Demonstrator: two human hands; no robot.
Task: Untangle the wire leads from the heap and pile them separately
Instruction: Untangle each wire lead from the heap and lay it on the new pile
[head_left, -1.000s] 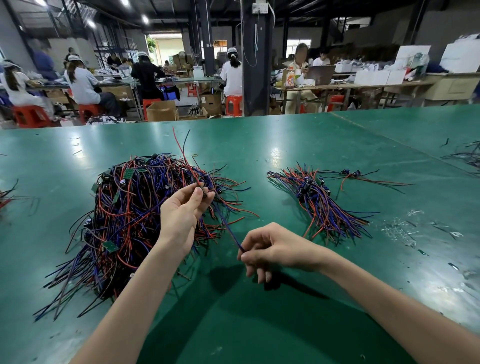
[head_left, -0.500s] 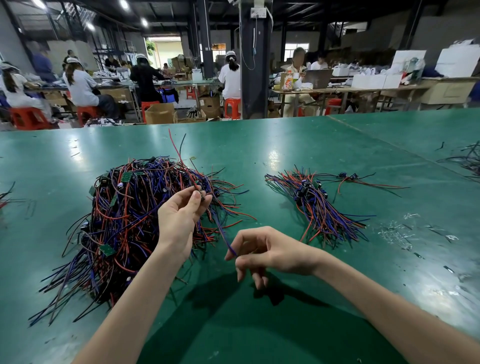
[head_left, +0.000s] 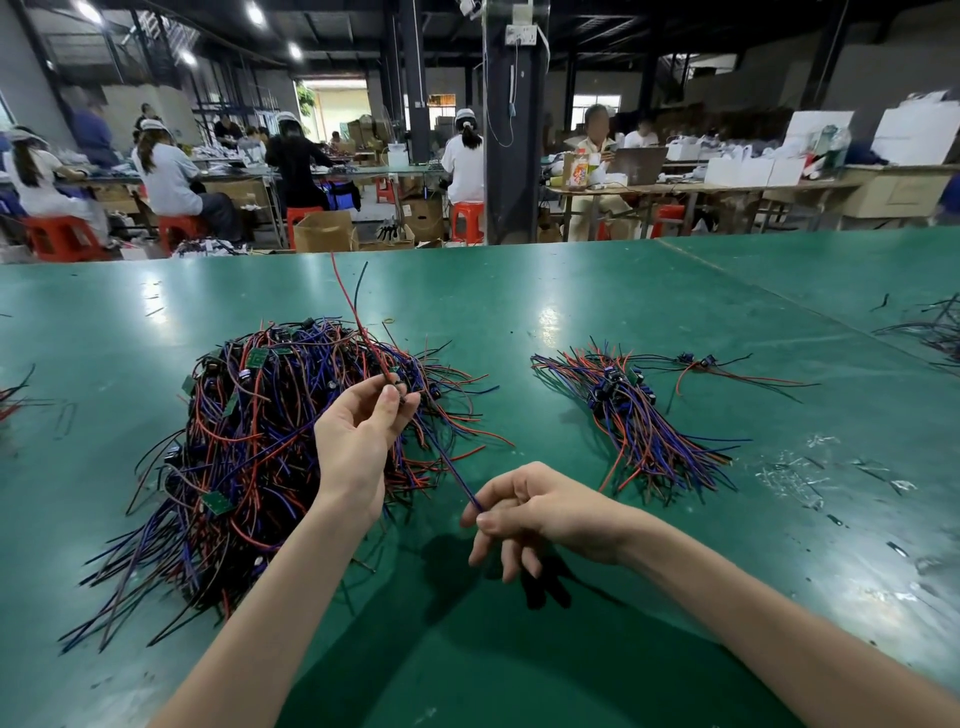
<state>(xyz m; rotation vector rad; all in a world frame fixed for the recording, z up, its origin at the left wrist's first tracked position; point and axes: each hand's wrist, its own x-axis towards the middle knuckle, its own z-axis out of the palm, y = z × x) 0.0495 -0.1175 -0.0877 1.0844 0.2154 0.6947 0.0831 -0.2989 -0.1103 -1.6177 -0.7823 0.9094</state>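
While the tangled heap (head_left: 249, 457) is lying mostly unsorted on the green table (head_left: 519, 312), the left hand (head_left: 358, 441) is pinching one wire lead (head_left: 442, 458) just above it. The right hand (head_left: 540, 514) is pinching the lead's purple tail, its other fingers loosely curled. Only a small sorted pile (head_left: 639, 431) is waiting to the right.

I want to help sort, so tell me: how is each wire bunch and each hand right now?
big heap: tangled, lying on the table
small pile: roughly straight, apart from the big heap
held lead: stretched between both hands
left hand: pinches the held lead's component end
right hand: pinches the held lead's purple tip
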